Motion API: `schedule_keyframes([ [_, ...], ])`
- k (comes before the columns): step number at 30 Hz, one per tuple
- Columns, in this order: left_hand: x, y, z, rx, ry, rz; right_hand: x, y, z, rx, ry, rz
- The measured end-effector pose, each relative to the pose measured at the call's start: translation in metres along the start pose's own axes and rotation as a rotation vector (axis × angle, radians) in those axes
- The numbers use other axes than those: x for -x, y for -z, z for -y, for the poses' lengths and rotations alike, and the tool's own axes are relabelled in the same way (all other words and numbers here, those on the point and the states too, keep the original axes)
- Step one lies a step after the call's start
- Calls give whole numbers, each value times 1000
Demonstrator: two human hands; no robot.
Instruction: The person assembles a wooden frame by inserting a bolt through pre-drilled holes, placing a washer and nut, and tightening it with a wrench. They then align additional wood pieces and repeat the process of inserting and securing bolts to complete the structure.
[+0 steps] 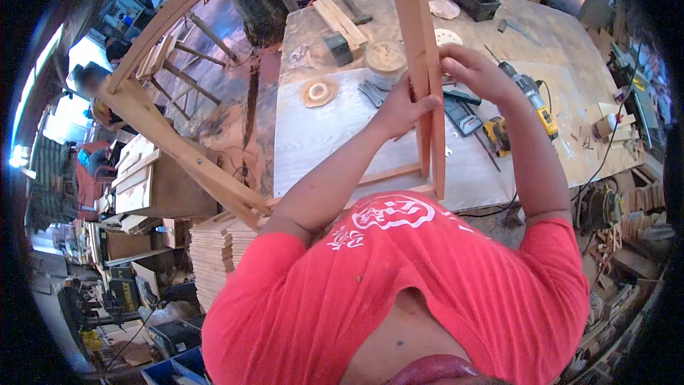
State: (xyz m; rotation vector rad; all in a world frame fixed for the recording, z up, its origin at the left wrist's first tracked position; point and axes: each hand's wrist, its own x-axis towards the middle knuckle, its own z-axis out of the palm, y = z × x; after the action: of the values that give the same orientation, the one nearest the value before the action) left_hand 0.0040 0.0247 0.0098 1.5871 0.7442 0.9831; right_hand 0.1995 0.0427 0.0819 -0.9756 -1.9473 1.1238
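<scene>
A large wooden frame [417,25], with a curved rail and long legs, stands upright against my body and spans the left and middle of the head view. My left hand [405,110] is closed around one post, its thumb lying across the near face. On the other side of that post, a little higher, my right hand [479,73] has its bent fingers against the wood; the fingertips are partly hidden. Just right of the post lie a yellow-and-black cordless drill [531,96] and a dark green tool case [463,114].
The worktable [313,164] also bears a round tub [386,60], a sanding disc [319,91], a black metal box [475,2] and a hammer [356,8]. Stacked boards [210,253] are at lower left. A person [103,107] sits far left. A cable [614,135] crosses the right edge.
</scene>
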Motion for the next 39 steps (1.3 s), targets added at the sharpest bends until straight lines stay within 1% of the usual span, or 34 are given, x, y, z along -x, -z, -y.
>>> schedule_keyframes([
  [1,0,0,2,3,-3,2,6,3,-8,4,-1,-2],
  [3,1,-1,6,32,51,-21,23,0,-24,-68,-111,51],
  [4,1,-2,5,33,50,-14,29,-9,-24,-156,-61,-27],
  [5,2,-3,3,82,57,-11,31,-14,-24,-157,-64,-34],
  [7,3,-5,5,127,65,-2,34,-20,-25,-240,-15,-133],
  [9,2,-4,13,83,14,-18,33,-21,-27,-277,-28,-114],
  [12,3,-4,2,9,-24,18,36,-28,-32,-257,-24,-167],
  [13,5,-6,1,7,-23,25,38,-31,-31,-203,-12,-189],
  [15,7,-12,0,33,-55,-44,41,-34,-31,-149,-2,-220],
  [19,10,-16,4,33,-89,-54,44,-44,-47,-280,71,-154],
  [21,11,-17,-7,45,-115,-57,47,-52,-66,-349,177,-243],
  [22,10,-14,-7,41,-115,-56,54,-59,-67,-390,165,-273],
  [23,9,-9,-8,-83,-76,-38,61,-70,-70,-392,167,-273],
  [24,8,-4,-9,-207,-38,-20,67,-82,-76,-267,80,-326],
  [25,5,1,-8,-211,-38,-16,73,-95,-82,-142,-9,-382],
  [27,-7,12,-6,-135,-113,-75,82,-117,-89,-111,67,-337],
  [28,-23,22,-12,-8,-252,-55,82,-118,-86,-48,105,-361],
  [29,-41,32,-24,119,-388,-37,81,-120,-83,-51,104,-360],
  [31,-65,34,-68,316,-409,-108,80,-125,-79,24,120,-458],
  [32,-74,34,-73,313,-416,-112,78,-125,-78,26,126,-454],
  [34,-87,27,-78,376,-353,-108,74,-124,-78,40,153,-486],
  [35,-87,24,-78,374,-362,-108,73,-125,-79,43,161,-486],
  [37,-80,17,-72,339,-296,-216,74,-128,-80,51,82,-504],
  [39,-78,12,-68,312,-314,-244,74,-127,-79,50,75,-496],
])
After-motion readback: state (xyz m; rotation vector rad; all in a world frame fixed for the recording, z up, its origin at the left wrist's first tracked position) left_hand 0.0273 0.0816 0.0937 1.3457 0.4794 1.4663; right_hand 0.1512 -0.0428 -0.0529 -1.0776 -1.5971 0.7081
